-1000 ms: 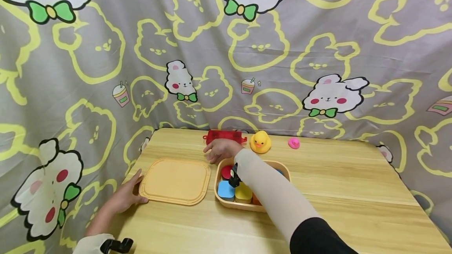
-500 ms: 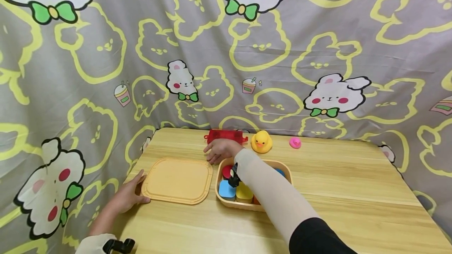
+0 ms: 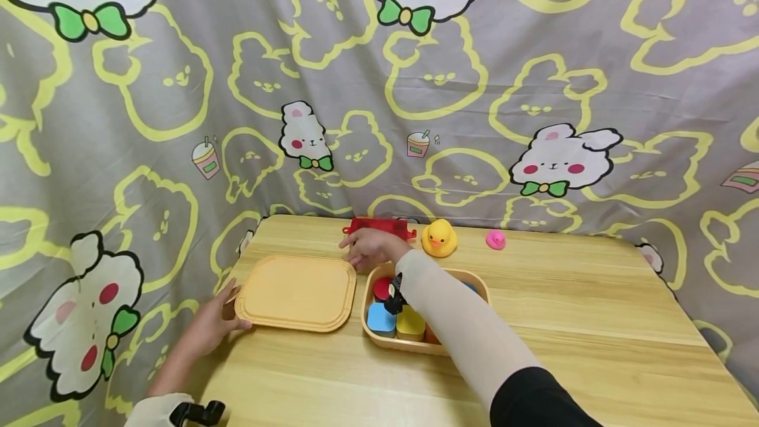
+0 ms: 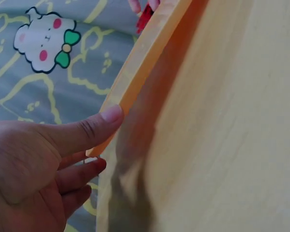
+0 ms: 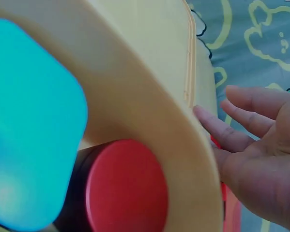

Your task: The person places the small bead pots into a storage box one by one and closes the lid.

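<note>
My left hand (image 3: 213, 321) grips a yellow-orange plastic lid (image 3: 296, 292) at its left near corner. In the left wrist view the thumb lies over the edge of the lid (image 4: 135, 72), fingers beneath, and a shadowed gap shows under it. My right hand (image 3: 373, 247) reaches across a matching bin (image 3: 415, 346), its fingertips right at the lid's far right corner. Its visible fingers are nearly straight in the right wrist view. Inside the bin are a light-blue block (image 3: 381, 319), a red round piece (image 3: 382, 288) and a yellow block (image 3: 410, 323); the right forearm hides part of it.
Behind the right hand lies a red translucent toy (image 3: 379, 225). A yellow rubber duck (image 3: 439, 238) and a small pink duck (image 3: 495, 239) stand along the back of the wooden table (image 3: 593, 321). A patterned curtain (image 3: 356, 84) encloses the back and left.
The lid has risen a little and shifted slightly away from me, with the left hand moving up along with it. The right hand has barely moved; the bin stays put.
</note>
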Demonstrator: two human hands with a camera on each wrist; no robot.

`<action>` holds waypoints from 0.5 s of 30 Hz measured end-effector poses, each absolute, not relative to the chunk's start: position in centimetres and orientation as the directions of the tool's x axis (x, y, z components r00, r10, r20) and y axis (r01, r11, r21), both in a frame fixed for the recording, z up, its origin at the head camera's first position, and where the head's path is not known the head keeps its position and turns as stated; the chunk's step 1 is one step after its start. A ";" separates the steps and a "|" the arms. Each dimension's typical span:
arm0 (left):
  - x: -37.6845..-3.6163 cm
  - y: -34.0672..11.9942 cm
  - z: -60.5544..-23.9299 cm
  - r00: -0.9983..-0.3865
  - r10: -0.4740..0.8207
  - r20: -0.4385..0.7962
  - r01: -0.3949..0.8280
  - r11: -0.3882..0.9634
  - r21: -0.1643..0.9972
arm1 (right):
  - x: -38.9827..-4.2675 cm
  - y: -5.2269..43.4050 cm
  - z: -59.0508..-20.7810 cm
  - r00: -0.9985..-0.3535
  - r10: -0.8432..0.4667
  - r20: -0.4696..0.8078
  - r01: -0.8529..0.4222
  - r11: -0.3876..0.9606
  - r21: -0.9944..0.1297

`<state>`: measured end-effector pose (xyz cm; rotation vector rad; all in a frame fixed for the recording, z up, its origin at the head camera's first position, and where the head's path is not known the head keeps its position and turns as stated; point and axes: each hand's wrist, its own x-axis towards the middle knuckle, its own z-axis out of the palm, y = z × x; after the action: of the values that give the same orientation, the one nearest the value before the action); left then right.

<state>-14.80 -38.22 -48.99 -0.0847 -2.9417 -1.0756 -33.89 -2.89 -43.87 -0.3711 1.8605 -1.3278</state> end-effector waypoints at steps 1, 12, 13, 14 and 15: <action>-14.8 -38.3 -48.9 -0.998 0.049 0.035 0.060 0.748 0.661 | -33.9 -2.8 -43.7 -0.642 -0.638 -0.426 0.207 0.391 -0.897; -14.9 -37.3 -45.9 -0.998 0.025 0.050 0.055 0.589 0.806 | -33.6 -1.2 -41.8 -0.671 -0.668 -0.320 0.243 0.209 -0.947; -14.9 -37.1 -45.6 -0.998 0.021 0.053 0.055 0.591 0.804 | -33.5 -0.9 -41.7 -0.678 -0.667 -0.309 0.239 0.198 -0.951; -15.0 -36.9 -45.3 -0.998 0.021 0.054 0.056 0.594 0.802 | -33.4 -0.6 -41.5 -0.684 -0.666 -0.298 0.235 0.186 -0.954; -15.0 -36.6 -45.0 -0.998 0.020 0.054 0.055 0.604 0.795 | -33.4 -0.2 -41.4 -0.693 -0.662 -0.284 0.229 0.172 -0.958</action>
<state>-15.01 -36.65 -44.96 -0.0643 -2.7776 -1.3797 -33.37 -0.23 -41.41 -0.4130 1.7474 -1.6088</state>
